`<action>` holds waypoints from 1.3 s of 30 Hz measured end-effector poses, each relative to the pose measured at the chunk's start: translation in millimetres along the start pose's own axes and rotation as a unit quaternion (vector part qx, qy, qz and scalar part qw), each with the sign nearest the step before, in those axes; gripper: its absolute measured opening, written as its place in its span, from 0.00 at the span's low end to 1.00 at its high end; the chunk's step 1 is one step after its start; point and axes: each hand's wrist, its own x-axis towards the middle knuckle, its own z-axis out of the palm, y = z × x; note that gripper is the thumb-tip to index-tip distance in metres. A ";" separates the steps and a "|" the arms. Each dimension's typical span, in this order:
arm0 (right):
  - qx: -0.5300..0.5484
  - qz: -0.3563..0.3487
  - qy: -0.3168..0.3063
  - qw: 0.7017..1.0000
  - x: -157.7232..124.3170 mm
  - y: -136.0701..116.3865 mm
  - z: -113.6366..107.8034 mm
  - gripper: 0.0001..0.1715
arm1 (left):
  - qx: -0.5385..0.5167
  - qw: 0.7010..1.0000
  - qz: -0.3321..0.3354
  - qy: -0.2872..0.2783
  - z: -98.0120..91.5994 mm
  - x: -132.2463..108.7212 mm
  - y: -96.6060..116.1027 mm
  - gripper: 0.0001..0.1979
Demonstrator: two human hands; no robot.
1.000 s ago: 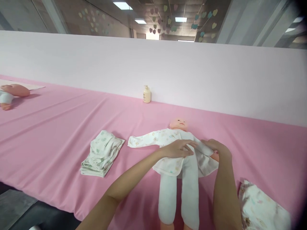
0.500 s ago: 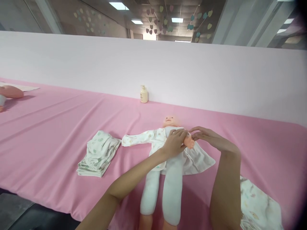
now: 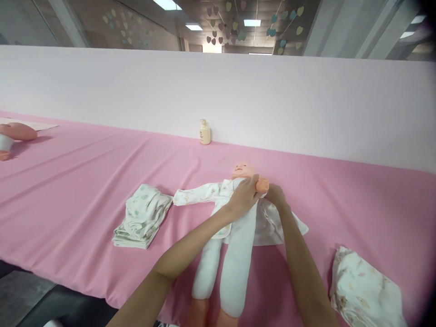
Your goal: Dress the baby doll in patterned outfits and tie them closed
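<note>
I see the doll [image 3: 235, 213] lying on its back on the pink worktop [image 3: 85, 181], head toward the far wall, legs toward me. My left hand [image 3: 243, 196] rests on its chest with the fingers curled around the doll's bare arm [image 3: 262, 184], which sticks up beside the head. My right hand [image 3: 275, 194] sits just beside that arm, on the open flap of the printed top [image 3: 269, 225]; I cannot tell whether its fingers grip the cloth. The two hands are close together, nearly touching. The other sleeve [image 3: 194, 196] lies stretched out flat. A folded garment [image 3: 141, 217] lies near that sleeve. Another bundle of printed cloth [image 3: 364, 286] lies by my right forearm. A lotion bottle [image 3: 205, 132] stands at the wall, well apart.
</note>
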 end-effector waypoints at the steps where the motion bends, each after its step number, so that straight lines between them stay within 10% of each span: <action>1: 0.009 0.004 -0.002 1.000 0.8 6.6 -7.7 0.11 | 0.025 1.000 -0.003 0.006 1.4 3.4 -0.2 0.09; 9: 0.176 0.043 0.110 0.977 -18.3 45.9 -74.4 0.21 | 0.286 0.955 0.018 -0.071 22.4 36.4 14.0 0.22; 18: 0.228 0.046 0.278 0.932 -44.8 7.1 -103.6 0.26 | 0.339 0.925 -0.015 -0.172 43.6 61.9 32.7 0.22; 23: 0.168 0.002 0.251 0.953 -52.4 -16.7 -104.6 0.24 | 0.240 0.932 -0.070 -0.262 59.9 81.2 34.2 0.32; 31: -0.015 0.066 0.073 0.995 -51.4 -13.7 -97.8 0.21 | 0.025 0.929 -0.077 -0.362 41.5 100.9 -19.1 0.37; 34: -0.023 0.100 0.031 0.994 -53.3 -9.9 -98.8 0.23 | -0.107 0.909 -0.107 -0.388 35.2 103.7 -33.6 0.26; 39: 0.117 -0.048 -0.082 0.989 -57.8 -29.6 -96.8 0.23 | -0.275 0.878 -0.187 -0.346 29.3 100.2 -41.6 0.20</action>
